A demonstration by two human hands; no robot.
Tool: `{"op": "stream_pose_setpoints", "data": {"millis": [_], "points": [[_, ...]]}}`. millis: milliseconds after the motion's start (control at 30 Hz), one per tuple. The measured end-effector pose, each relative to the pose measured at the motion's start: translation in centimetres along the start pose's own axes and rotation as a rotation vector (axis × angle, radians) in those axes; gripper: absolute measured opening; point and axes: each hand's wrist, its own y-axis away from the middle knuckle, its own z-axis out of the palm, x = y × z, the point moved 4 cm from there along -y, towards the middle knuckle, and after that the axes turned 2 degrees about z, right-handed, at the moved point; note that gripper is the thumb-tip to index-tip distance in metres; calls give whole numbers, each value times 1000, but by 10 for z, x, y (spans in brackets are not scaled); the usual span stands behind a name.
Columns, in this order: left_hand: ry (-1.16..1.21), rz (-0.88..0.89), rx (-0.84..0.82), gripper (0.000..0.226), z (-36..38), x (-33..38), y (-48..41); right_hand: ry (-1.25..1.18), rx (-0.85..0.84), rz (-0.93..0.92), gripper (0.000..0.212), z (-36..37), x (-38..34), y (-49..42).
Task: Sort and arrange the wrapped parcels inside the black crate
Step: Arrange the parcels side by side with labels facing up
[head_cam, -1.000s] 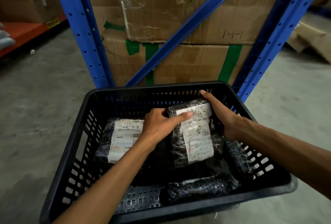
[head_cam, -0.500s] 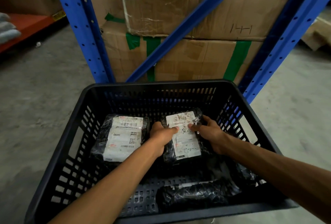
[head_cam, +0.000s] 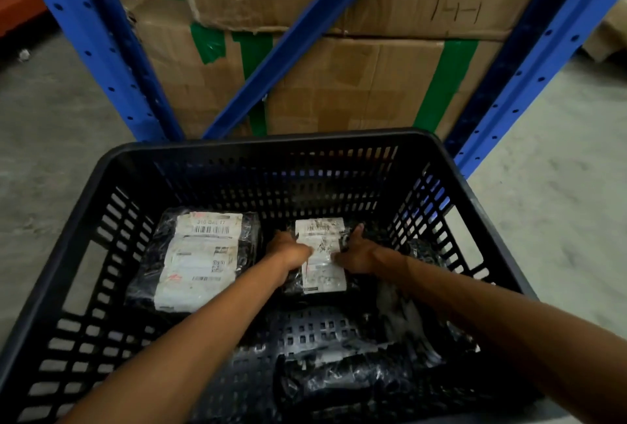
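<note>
Both hands have a grip on the same small black plastic-wrapped parcel with a white shipping label (head_cam: 320,255): the left hand (head_cam: 288,250) clasps its left edge, the right hand (head_cam: 358,252) its right edge, thumbs lying over the label. That parcel sits flat on the crate floor toward the far wall, slightly right of the middle. Just beside it, toward the far left corner, a larger black wrapped parcel with two white barcode labels (head_cam: 196,259) lies flat, apart from the hands. A long dark wrapped bundle (head_cam: 346,379) lies along the near wall, and more dark wrapping (head_cam: 420,254) is pressed against the right wall. All of it is inside the black slotted plastic crate (head_cam: 112,182), which stands on the grey concrete floor (head_cam: 51,125) before blue steel racking (head_cam: 101,50) holding taped brown cardboard boxes (head_cam: 356,84).
</note>
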Motion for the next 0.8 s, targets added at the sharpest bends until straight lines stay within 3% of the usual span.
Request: {"op": "stream_pose_setpoints", "data": {"millis": [167, 233, 333, 433, 533, 600, 800], "points": [[-38, 61, -208, 85, -26, 16, 56, 435, 81, -209, 93, -9, -5, 26], [-184, 160, -277, 86, -44, 21, 80, 553, 91, -335, 83, -17, -8, 51], [-481, 300, -416, 81, -55, 11, 117, 497, 83, -443, 65, -32, -12, 100], [-669, 371, -536, 81, -44, -9, 141, 291, -189, -462, 61, -24, -5, 138], [-851, 403, -658, 76, -28, -31, 147, 330, -373, -400, 58, -2, 8, 153], [-864, 388, -712, 67, -22, -40, 145, 396, -371, -381, 54, 9, 15, 151], [-873, 405, -702, 70, -19, -39, 141, 403, -334, -382, 50, 14, 20, 142]]}}
